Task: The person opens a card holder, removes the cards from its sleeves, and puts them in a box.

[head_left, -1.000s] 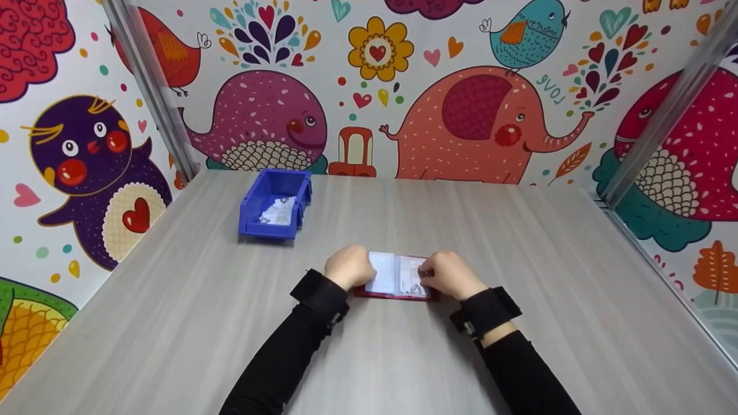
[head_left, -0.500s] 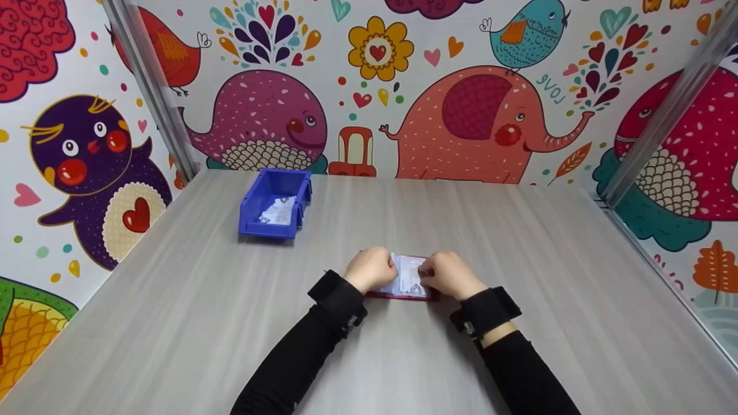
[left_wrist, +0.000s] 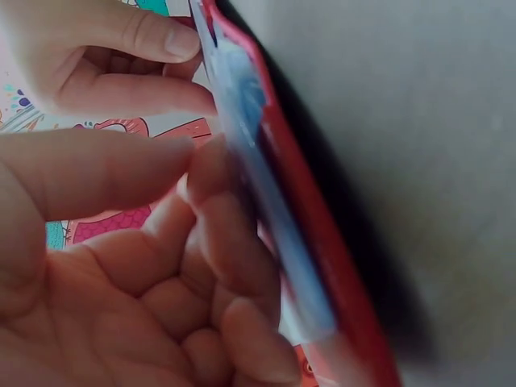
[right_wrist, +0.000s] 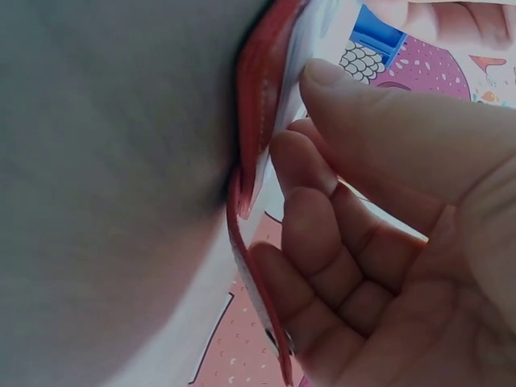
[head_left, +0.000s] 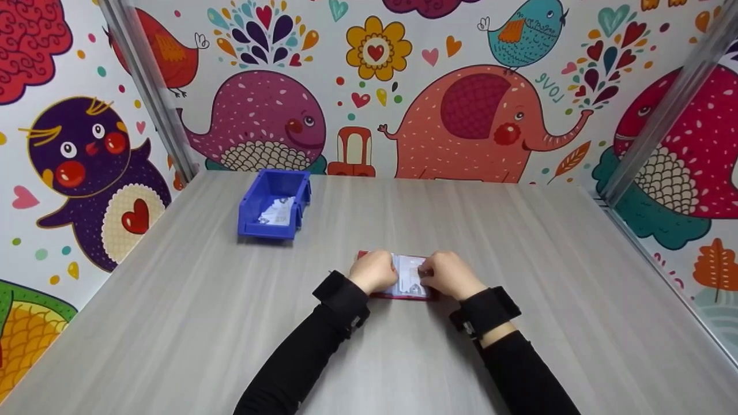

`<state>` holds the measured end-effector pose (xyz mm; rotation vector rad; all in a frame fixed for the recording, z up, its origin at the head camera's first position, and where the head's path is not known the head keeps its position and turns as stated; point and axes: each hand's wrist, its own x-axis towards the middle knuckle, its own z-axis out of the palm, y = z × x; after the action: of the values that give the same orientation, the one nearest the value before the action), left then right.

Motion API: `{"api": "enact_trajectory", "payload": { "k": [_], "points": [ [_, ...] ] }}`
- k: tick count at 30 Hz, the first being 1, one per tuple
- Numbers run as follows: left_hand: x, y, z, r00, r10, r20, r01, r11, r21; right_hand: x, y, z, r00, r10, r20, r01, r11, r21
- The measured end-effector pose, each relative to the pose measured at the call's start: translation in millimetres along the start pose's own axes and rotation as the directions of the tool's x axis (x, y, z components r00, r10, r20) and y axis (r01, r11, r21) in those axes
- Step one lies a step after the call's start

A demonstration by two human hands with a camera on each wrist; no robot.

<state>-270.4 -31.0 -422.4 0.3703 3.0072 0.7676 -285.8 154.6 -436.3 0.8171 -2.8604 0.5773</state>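
Observation:
A small red card holder (head_left: 425, 297) lies spread on the table, its clear sleeves showing. A white printed card (head_left: 410, 275) sits at its right page. My left hand (head_left: 373, 271) is curled over the left page near the fold, thumb and index finger pinching at the sleeve (left_wrist: 282, 234); the exact pinch point is hidden. With curled fingers, my right hand (head_left: 451, 274) grips the right side of the holder. In the right wrist view, its thumb (right_wrist: 326, 76) lies against the page and the other fingers bend beside the red cover (right_wrist: 262, 89).
A blue plastic bin (head_left: 268, 229) with several white cards (head_left: 278, 212) inside stands at the back left of the wood-grain table (head_left: 507, 230). Printed panels with cartoon animals rise behind and at both sides. Each wrist wears a black strap (head_left: 341, 300).
From the left edge of the card holder, my left hand has moved right, towards the fold, and now covers much of the left page. My right hand has stayed in place.

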Motion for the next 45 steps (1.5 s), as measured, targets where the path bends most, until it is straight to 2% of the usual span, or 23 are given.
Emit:
{"api": "enact_trajectory", "payload": {
  "k": [9, 21, 26, 32, 45],
  "points": [
    [0.1, 1.5, 1.7, 1.0, -0.013, 0.006, 0.013, 1.0, 0.02, 0.4, -1.2, -0.4, 1.0, -0.014, -0.008, 0.014, 1.0, -0.01],
    [4.0, 4.7, 3.7, 0.997, -0.053, 0.056, 0.05, 0.998, 0.04, 0.8, -1.5, 0.1, 1.0, 0.027, 0.011, -0.027, 1.0, -0.015],
    [5.8, 4.7, 4.7, 0.997, -0.049, 0.062, 0.047, 0.998, 0.041, 1.3, -1.9, -0.1, 0.998, 0.053, 0.032, -0.052, 0.999, -0.008],
    [6.3, 5.5, 5.1, 0.995, -0.076, 0.061, 0.074, 0.997, 0.033, 1.1, -2.0, -0.5, 0.997, 0.065, 0.028, -0.065, 0.998, 0.004],
    [4.6, 12.2, 6.5, 0.991, -0.126, 0.039, 0.119, 0.984, 0.133, 0.6, -2.7, 1.0, 0.995, 0.095, 0.006, -0.095, 0.995, -0.009]
  ]
}}
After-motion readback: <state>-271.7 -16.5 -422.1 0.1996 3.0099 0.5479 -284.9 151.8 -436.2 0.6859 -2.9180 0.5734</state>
